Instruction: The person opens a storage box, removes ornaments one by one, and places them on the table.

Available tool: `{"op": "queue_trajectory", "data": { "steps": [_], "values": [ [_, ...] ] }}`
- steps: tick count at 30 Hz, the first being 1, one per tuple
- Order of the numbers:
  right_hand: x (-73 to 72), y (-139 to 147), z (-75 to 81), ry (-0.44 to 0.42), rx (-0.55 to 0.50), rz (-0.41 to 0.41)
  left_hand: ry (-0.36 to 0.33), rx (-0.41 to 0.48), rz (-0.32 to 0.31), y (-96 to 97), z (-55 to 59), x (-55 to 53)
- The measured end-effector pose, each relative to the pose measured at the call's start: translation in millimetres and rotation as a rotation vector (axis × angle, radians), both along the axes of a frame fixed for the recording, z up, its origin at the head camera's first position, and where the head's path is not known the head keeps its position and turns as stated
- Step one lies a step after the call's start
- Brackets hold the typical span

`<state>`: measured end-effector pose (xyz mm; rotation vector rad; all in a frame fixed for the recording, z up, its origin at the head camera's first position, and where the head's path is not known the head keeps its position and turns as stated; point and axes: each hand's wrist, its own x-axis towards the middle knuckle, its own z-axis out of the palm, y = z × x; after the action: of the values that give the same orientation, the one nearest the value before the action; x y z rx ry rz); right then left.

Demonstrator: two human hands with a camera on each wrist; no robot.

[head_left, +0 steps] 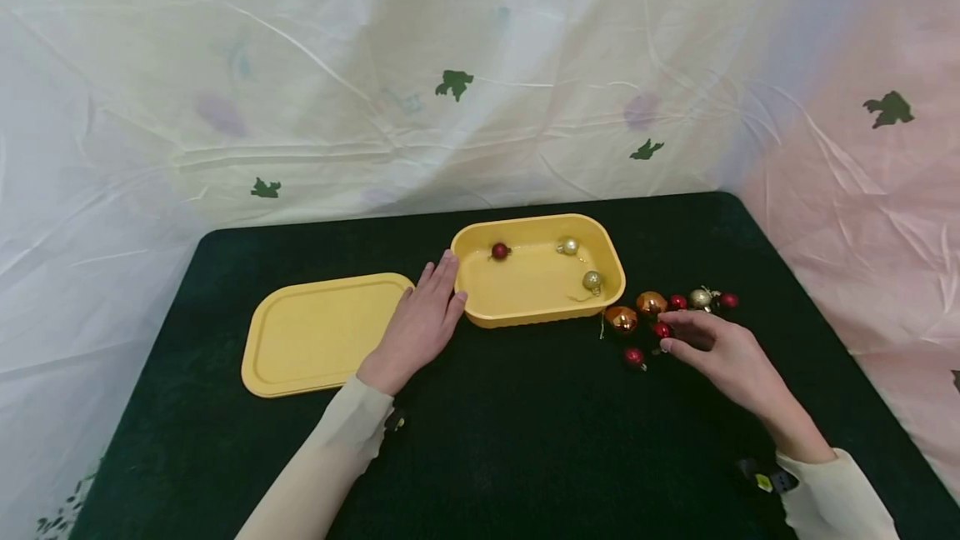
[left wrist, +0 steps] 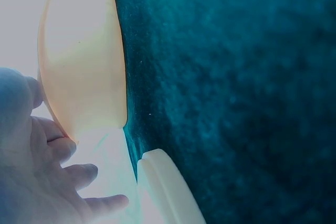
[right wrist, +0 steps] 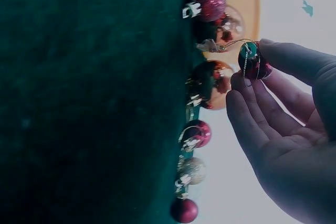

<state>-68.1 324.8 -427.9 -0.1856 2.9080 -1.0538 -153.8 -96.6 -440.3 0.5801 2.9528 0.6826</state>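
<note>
My left hand (head_left: pixel 423 319) rests with straight fingers against the left side of a yellow box (head_left: pixel 536 313); the left wrist view shows its fingertips (left wrist: pixel 65 148) at the box wall (left wrist: pixel 86 61). Inside the box lie a dark red bauble (head_left: pixel 499 251) and two gold baubles, one smooth (head_left: pixel 568 246) and one glittery (head_left: pixel 592 282). On the right, my right hand (head_left: pixel 723 357) pinches a small shiny red bauble (right wrist: pixel 254 61) with a string loop between thumb and fingers. Around it lie two copper baubles (head_left: pixel 621 320), a glittery red bauble (head_left: pixel 633 357) and a gold bauble (head_left: pixel 701 298).
A yellow lid (head_left: pixel 322 336) lies flat on the dark green tablecloth (head_left: pixel 525 423), left of the box. Two more red baubles (head_left: pixel 728 300) sit at the right end of the loose group. A pale patterned curtain (head_left: pixel 525 107) hangs behind the table.
</note>
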Motion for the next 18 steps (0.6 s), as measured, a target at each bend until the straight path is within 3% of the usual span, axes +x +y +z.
{"op": "queue_trajectory", "data": {
  "steps": [18],
  "values": [
    [-2.3, 7.1, -20.1, -0.007, 0.028, 0.05, -0.008, -0.002, 0.0, 0.5, -1.0, -2.0]
  ]
}}
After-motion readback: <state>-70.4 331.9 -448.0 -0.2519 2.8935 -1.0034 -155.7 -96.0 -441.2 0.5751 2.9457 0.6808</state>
